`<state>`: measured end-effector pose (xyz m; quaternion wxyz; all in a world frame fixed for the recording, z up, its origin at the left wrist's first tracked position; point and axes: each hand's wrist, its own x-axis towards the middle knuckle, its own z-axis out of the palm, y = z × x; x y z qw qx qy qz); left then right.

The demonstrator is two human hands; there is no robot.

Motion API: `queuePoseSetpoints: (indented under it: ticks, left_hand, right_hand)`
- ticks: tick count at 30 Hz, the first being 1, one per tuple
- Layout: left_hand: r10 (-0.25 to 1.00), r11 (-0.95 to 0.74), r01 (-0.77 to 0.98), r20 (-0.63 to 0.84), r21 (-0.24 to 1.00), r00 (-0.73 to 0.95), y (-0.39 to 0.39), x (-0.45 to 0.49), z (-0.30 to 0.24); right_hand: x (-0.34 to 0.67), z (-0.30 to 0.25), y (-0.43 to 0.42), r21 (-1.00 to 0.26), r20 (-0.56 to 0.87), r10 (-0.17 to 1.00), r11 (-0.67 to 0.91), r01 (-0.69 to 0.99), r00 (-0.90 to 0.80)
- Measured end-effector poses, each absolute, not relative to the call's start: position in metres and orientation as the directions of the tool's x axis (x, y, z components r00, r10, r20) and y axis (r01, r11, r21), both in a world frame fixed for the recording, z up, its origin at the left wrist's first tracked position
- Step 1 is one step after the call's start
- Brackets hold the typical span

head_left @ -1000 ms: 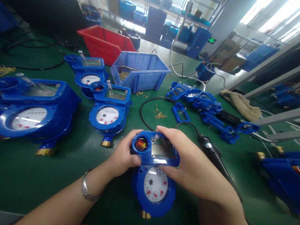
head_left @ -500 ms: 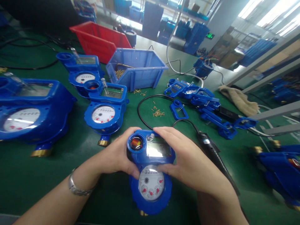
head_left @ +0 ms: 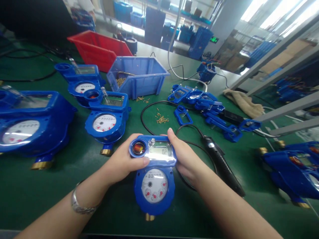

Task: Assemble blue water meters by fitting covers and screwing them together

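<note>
A blue water meter [head_left: 154,186] with a round white dial, a small digital display and a brass threaded end is between my hands at the front of the table. My left hand [head_left: 127,159] grips its upper left side, thumb lying just below the display window. Around the display's right edge closes my right hand [head_left: 185,156], its thumb pointing up and its other fingers hidden behind the meter. Beyond my left hand stands a similar blue water meter [head_left: 107,116]. Small brass screws [head_left: 162,119] lie scattered past the held meter.
More meters [head_left: 27,126] stand at left and others [head_left: 294,169] at right. A blue bin [head_left: 147,83] with screws and a red bin [head_left: 99,49] sit behind. A black corded electric screwdriver [head_left: 221,166] lies right of my hand, near blue frames [head_left: 183,114] and a cloth [head_left: 244,103].
My right hand has gone from over the display and dial to the meter's right side. My left thumb has moved up over the front. The view has shifted slightly.
</note>
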<state>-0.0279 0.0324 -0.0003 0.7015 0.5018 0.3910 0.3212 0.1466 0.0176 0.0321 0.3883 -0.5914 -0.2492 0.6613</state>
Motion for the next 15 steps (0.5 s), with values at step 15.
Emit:
queuePoseSetpoints:
  ticks: [15]
  left_hand:
    - [0.847,0.332,-0.044,-0.276,0.942,0.455,0.029,-0.03,-0.006]
  right_hand:
    - [0.138,0.014,0.017,-0.733,-0.624,0.779,-0.555,-0.392,0.065]
